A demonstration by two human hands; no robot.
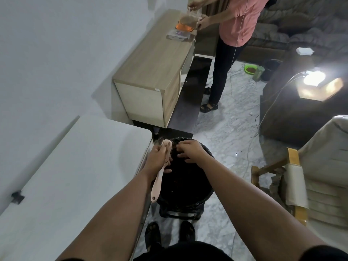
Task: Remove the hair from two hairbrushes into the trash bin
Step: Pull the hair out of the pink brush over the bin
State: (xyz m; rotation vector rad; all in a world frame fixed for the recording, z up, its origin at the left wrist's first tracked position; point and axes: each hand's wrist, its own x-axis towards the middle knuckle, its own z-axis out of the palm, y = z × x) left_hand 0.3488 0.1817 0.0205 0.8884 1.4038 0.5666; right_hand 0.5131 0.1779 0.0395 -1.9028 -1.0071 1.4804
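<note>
My left hand (156, 160) grips a pink hairbrush (163, 162) by the neck, bristles facing right, handle pointing down toward me. A tuft of dark hair clings to the brush head at its top left. The brush hangs over the left rim of a black-lined trash bin (188, 193) on the floor. My right hand (190, 151) hovers over the bin just right of the bristles, fingers curled and pinched; whether strands are between them I cannot tell. No second hairbrush is in view.
A white table (75, 176) stands to my left, touching the bin. Beyond it is a wooden cabinet (150, 76), where another person (231, 44) handles a bag. A wooden-armed chair (293, 185) is at right, with cables on the marble floor.
</note>
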